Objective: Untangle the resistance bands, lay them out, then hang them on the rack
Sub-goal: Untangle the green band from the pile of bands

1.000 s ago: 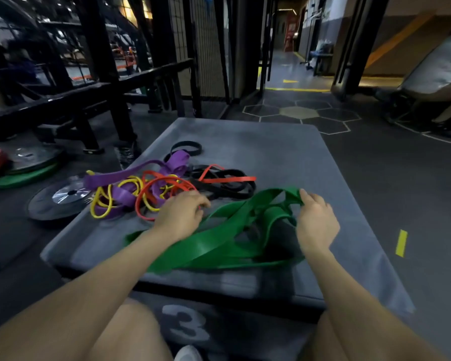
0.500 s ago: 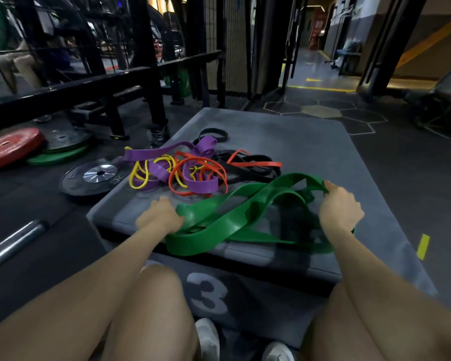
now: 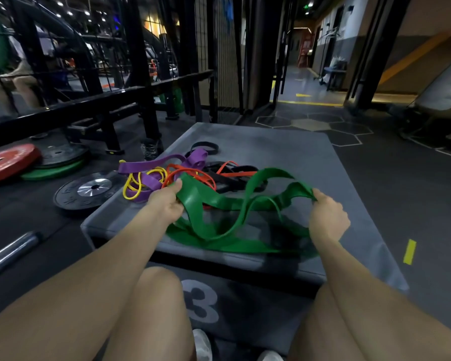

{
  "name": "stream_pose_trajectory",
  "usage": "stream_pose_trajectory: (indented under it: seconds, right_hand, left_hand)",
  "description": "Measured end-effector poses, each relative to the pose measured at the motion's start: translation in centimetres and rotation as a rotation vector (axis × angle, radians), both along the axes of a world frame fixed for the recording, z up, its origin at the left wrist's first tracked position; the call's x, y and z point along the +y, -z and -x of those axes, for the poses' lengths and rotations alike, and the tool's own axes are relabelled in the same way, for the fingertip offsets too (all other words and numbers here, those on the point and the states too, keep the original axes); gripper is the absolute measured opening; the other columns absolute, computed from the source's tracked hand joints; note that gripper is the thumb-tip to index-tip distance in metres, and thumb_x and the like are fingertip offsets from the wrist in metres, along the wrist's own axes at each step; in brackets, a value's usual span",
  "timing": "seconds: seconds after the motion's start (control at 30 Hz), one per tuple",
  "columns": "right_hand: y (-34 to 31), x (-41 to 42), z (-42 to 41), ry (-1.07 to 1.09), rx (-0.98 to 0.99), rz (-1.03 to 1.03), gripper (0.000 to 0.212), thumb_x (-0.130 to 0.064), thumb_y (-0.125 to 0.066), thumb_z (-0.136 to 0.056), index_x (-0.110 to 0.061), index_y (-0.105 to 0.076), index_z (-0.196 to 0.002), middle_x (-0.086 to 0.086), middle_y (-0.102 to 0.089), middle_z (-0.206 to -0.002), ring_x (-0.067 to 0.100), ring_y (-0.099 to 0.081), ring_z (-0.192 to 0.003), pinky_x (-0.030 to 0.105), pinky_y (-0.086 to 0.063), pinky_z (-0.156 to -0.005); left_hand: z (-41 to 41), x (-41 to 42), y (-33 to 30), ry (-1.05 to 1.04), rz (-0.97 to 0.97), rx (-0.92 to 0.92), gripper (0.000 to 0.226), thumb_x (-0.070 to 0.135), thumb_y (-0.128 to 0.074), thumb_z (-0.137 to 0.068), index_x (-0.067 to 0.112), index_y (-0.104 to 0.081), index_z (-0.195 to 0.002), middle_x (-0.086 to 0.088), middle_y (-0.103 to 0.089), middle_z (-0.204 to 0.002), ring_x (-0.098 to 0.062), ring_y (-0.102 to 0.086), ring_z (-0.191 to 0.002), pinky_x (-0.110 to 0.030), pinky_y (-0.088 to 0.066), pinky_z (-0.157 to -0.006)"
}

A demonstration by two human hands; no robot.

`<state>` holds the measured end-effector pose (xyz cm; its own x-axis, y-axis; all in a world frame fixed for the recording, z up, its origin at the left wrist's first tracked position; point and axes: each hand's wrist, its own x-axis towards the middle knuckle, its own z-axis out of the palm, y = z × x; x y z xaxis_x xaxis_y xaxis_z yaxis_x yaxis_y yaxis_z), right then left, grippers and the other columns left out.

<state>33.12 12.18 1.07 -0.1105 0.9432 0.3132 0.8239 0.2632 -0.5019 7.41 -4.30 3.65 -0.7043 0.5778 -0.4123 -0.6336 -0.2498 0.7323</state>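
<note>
Green band (image 3: 220,201) hung twisted between grips: left hand (image 3: 166,201) pinched one end, right hand (image 3: 327,216) clenched other; coloured tangle (image 3: 167,175) beyond left grip.

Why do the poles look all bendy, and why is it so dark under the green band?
Head view: the wide-angle lens bows the black poles near the edges; the lifted green band throws a soft shadow on the grey box; the ceiling lights glare as small dots; the far corridor looks blurry.

Gym: weight plates (image 3: 89,190), rack (image 3: 138,74).
</note>
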Motion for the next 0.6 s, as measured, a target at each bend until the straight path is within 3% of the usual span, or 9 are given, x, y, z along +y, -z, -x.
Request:
stream_pose_trajectory:
  seconds: [0.1, 0.3, 0.37, 0.47, 0.53, 0.6]
  right_hand:
    - [0.0, 0.1, -0.6, 0.054, 0.065, 0.033, 0.032, 0.008, -0.034, -0.088, -0.014, -0.058, -0.093, 0.006, -0.040, -0.058, 0.021, -0.034, -0.047, 0.031, -0.033, -0.054]
    - [-0.1, 0.8, -1.4, 0.123, 0.172, 0.092, 0.036, 0.002, -0.033, -0.093, -0.018, -0.062, -0.095, 0.009, -0.045, -0.061, 0.024, -0.040, -0.050, 0.033, -0.036, -0.055]
    - [-0.5, 0.7, -1.4, 0.118, 0.189, 0.069, 0.038, 0.002, -0.032, -0.094, -0.018, -0.063, -0.100, 0.012, -0.051, -0.070, 0.027, -0.044, -0.058, 0.035, -0.039, -0.058]
    - [-1.7, 0.6, -1.0, 0.099, 0.251, 0.013, 0.036, -0.002, -0.032, -0.096, -0.018, -0.064, -0.103, 0.012, -0.053, -0.074, 0.028, -0.043, -0.063, 0.039, -0.044, -0.062]
    - [-2.8, 0.7, -0.4, 0.069, 0.289, -0.020, 0.034, -0.008, -0.035, -0.098, -0.022, -0.064, -0.106, 0.007, -0.051, -0.071, 0.025, -0.041, -0.061, 0.040, -0.043, -0.061]
    - [-4.5, 0.9, 0.5, 0.013, 0.333, -0.044, 0.035, -0.012, -0.037, -0.098, -0.027, -0.063, -0.116, 0.007, -0.057, -0.076, 0.026, -0.048, -0.063, 0.038, -0.042, -0.060]
  left_hand:
    - [0.5, 0.3, 0.1, -0.030, 0.070, 0.014, 0.023, 0.022, -0.045, -0.098, 0.009, -0.059, -0.110, -0.012, -0.062, -0.120, -0.029, -0.060, -0.108, -0.049, -0.048, -0.078]
    - [2.1, -0.4, 1.3, -0.010, 0.448, 0.245, 0.047, 0.045, -0.047, -0.092, 0.010, -0.054, -0.122, -0.012, -0.066, -0.106, -0.033, -0.064, -0.091, -0.050, -0.051, -0.085]
    - [1.1, -0.7, 0.9, 0.050, 0.651, 0.418, 0.051, 0.043, -0.042, -0.095, 0.002, -0.048, -0.126, -0.014, -0.058, -0.118, -0.033, -0.056, -0.105, -0.043, -0.046, -0.095]
    - [0.4, -0.7, -0.3, 0.010, 1.135, 0.761, 0.052, 0.034, -0.041, -0.096, 0.001, -0.036, -0.135, -0.022, -0.026, -0.145, -0.036, -0.027, -0.131, -0.043, -0.031, -0.107]
    - [0.0, -0.2, -1.9, -0.035, 1.197, 0.933, 0.050, 0.029, -0.047, -0.094, 0.004, -0.034, -0.136, -0.021, -0.019, -0.147, -0.037, -0.022, -0.134, -0.044, -0.025, -0.110]
    - [-0.2, 1.2, -3.6, -0.018, 1.073, 1.136, 0.049, 0.030, -0.052, -0.090, 0.007, -0.041, -0.132, -0.022, -0.029, -0.139, -0.040, -0.032, -0.128, -0.043, -0.029, -0.109]
